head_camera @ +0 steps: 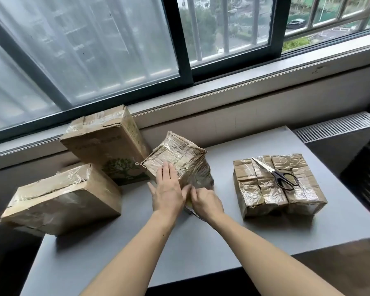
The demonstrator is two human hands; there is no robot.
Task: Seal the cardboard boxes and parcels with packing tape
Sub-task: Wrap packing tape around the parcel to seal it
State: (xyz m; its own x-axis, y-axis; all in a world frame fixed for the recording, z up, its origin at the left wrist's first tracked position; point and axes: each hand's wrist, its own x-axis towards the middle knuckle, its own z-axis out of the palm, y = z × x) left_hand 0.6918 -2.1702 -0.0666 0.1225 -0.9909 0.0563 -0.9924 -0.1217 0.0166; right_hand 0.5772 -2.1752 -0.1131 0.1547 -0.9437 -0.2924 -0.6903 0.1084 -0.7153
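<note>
1. The grey table (201, 242) under the window carries four cardboard boxes. No tape roll is clearly in view. A yellowish scrap shows under the hands, but I cannot tell what it is.
2. The tree-printed box (107, 146) stands tilted at the back left. Clear tape shines along its upper edge, so it looks sealed, though its far sides are hidden.
3. The left box (62, 199) lies near the table's left edge, touching the tree-printed box. Crumpled tape runs across its top seam, and I judge it done.
4. The right box (261, 195) sits well apart from the others. Several bands of tape run over its top and front, so it appears finished.
5. The small box (179, 154) stands tipped on one edge at the middle of the table, just beside the tree-printed box. It is the box in hand. It is already heavily wrapped, so what is left seems to be pressing down or trimming a last strip near its lower front corner.
6. The left hand (169, 189) lies flat on the small box's near face with straight fingers, pressing and gripping nothing.
7. The right hand (205, 199) has curled fingers at the box's lower edge, touching the left thumb. I cannot tell whether they pinch tape.
8. The black-handled scissors (278, 176) rest closed on the right box, untouched.
</note>
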